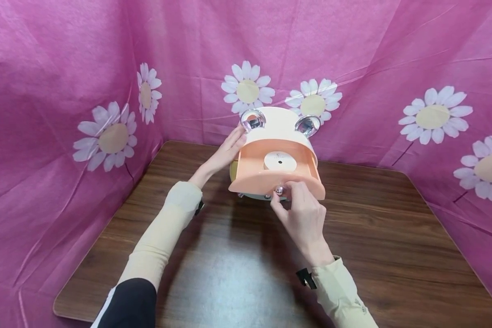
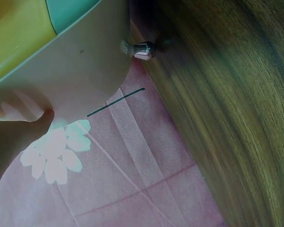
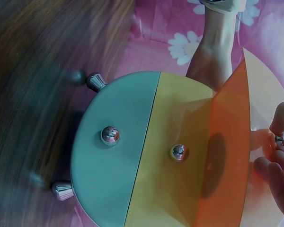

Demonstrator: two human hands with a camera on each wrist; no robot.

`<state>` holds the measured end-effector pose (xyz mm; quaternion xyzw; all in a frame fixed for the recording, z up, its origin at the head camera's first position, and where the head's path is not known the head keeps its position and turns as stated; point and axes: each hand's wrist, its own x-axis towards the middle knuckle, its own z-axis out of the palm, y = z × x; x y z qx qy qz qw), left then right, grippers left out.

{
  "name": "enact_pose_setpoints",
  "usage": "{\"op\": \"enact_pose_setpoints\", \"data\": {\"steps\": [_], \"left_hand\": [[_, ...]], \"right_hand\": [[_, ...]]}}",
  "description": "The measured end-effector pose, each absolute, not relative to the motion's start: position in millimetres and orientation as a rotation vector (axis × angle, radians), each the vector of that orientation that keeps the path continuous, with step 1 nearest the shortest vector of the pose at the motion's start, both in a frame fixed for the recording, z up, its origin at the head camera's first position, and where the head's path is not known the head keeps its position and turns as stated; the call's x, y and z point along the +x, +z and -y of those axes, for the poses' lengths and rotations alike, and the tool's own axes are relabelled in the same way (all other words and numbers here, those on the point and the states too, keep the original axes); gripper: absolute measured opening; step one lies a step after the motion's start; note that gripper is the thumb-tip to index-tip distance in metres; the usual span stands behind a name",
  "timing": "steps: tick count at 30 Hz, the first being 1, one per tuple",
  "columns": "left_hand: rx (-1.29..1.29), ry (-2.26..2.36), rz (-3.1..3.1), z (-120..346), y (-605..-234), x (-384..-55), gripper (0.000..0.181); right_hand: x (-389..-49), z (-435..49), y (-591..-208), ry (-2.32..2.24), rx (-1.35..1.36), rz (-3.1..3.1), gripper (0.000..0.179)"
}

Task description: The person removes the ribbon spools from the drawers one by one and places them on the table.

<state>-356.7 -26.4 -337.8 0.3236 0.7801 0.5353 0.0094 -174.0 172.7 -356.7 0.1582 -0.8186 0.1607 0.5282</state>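
Observation:
A rounded white desktop drawer box (image 1: 276, 120) with two shiny silver eye-like domes on top stands toward the back of the table. Its orange top drawer (image 1: 254, 182) is pulled out, showing a white round disc (image 1: 272, 160) with a small dark hole lying inside. My right hand (image 1: 305, 216) pinches the silver knob (image 1: 279, 190) on that drawer's front. Against the box's left side rests my left hand (image 1: 228, 148), fingers extended. Below, the yellow drawer (image 3: 165, 189) and green drawer (image 3: 118, 175) are closed, each with a silver knob.
The brown wood-grain table (image 1: 213, 273) has rounded corners. Short silver feet (image 3: 63, 190) hold the box up. A pink curtain (image 1: 197, 54) with large daisies hangs right behind the box and along both sides of the table.

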Motion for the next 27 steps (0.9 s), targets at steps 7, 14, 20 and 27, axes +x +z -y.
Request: {"op": "enact_pose_setpoints", "data": {"steps": [7, 14, 20, 27], "left_hand": [[1.043, 1.698, -2.437, 25.4, -348.4, -366.4, 0.061], [1.049, 1.699, -2.442, 25.0, -347.9, -366.0, 0.062], [1.064, 1.704, -2.438, 25.8, -348.9, -365.8, 0.06], [1.045, 1.701, -2.445, 25.5, -349.2, -364.6, 0.061]], "right_hand": [[-172.0, -173.1, -357.4, 0.36, 0.384, 1.965, 0.014], [-169.1, -175.2, -357.3, 0.334, 0.4, 1.991, 0.019], [-163.9, -177.7, -355.1, 0.326, 0.424, 1.988, 0.029], [-157.7, -180.5, -348.2, 0.319, 0.448, 1.99, 0.032]]}}
